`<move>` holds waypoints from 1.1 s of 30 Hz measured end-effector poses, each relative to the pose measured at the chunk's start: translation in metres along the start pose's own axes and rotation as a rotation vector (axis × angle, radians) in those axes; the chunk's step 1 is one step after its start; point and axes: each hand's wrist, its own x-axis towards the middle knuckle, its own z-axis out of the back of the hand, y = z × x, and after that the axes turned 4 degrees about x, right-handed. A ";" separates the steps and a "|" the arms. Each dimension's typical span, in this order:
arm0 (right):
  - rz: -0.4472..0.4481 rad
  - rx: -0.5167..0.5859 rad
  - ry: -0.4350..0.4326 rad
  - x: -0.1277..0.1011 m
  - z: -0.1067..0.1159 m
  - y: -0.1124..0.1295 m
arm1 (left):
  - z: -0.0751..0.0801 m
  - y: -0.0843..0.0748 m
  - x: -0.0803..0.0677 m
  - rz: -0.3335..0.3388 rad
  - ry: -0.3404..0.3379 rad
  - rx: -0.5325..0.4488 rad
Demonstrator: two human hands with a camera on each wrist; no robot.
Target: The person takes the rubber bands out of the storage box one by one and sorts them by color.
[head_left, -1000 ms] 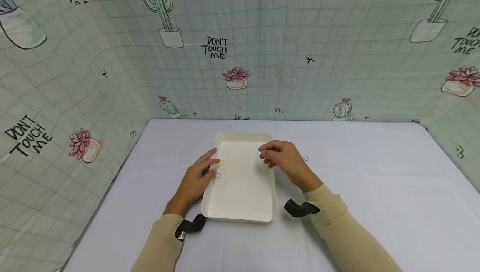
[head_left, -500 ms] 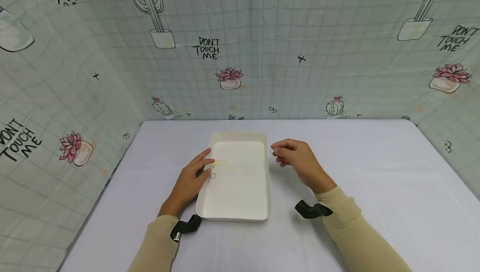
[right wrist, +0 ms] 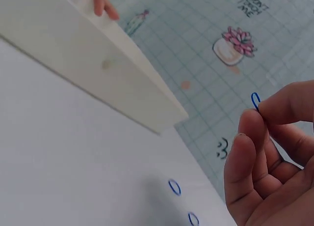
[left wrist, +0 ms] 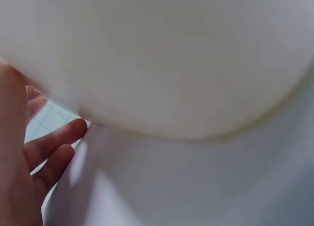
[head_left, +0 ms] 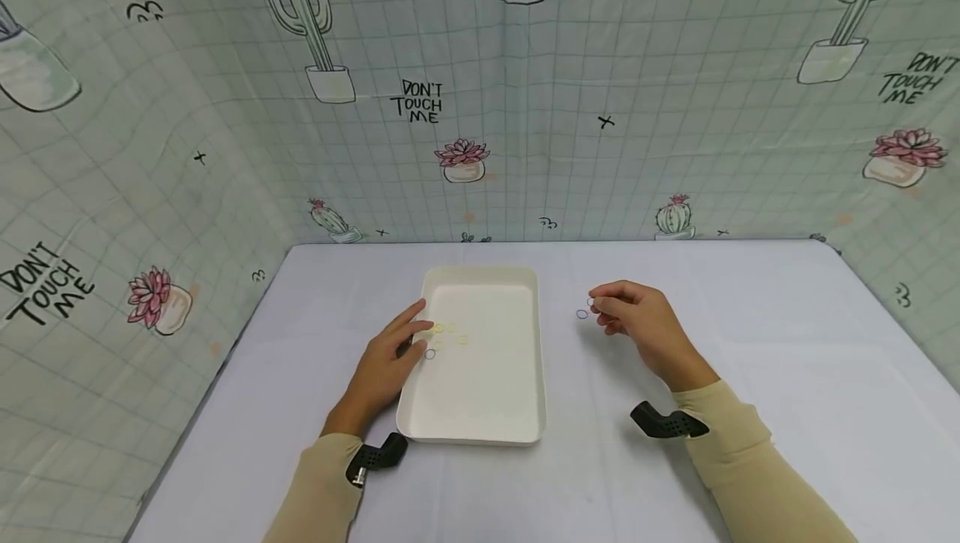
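Observation:
A white rectangular tray (head_left: 480,418) lies on the table in the head view. My left hand (head_left: 405,339) rests on its left rim with straight fingers reaching just inside. Close to those fingers, a few small yellow rings (head_left: 438,328) and one bluish ring (head_left: 430,354) lie in the tray. My right hand (head_left: 603,310) hovers over the table right of the tray. It pinches a small blue ring (right wrist: 255,101) between thumb and forefinger. Two more blue rings (right wrist: 174,187) lie on the table below it. The left wrist view shows only the tray's wall (left wrist: 171,64) and my fingers (left wrist: 51,150).
The pale table (head_left: 750,410) is closed in at the back and both sides by cloth walls (head_left: 600,110) printed with cacti. Black wrist-camera mounts (head_left: 667,424) sit on both forearms.
My right hand has moved from over the tray rightward to above the table, still pinching the ring. The left hand has stayed on the tray's rim.

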 end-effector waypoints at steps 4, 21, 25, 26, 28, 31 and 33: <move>-0.013 -0.021 -0.039 -0.003 0.016 -0.007 | -0.004 0.001 0.001 -0.010 0.019 -0.003; -0.040 -0.123 -0.105 0.008 0.053 -0.014 | 0.000 -0.005 0.005 -0.001 0.006 0.026; -0.065 -0.137 -0.106 0.010 0.055 -0.021 | 0.001 -0.002 0.000 0.008 0.002 0.022; -0.073 -0.139 -0.104 0.010 0.056 -0.022 | 0.000 -0.001 -0.002 0.013 0.002 0.018; -0.079 -0.149 -0.099 0.010 0.057 -0.025 | 0.000 0.000 -0.004 0.012 0.000 0.012; -0.076 -0.180 -0.101 0.009 0.060 -0.028 | 0.000 0.000 -0.005 -0.003 -0.002 0.008; -0.081 -0.200 -0.108 0.008 0.061 -0.030 | 0.000 -0.001 -0.004 -0.013 0.001 0.012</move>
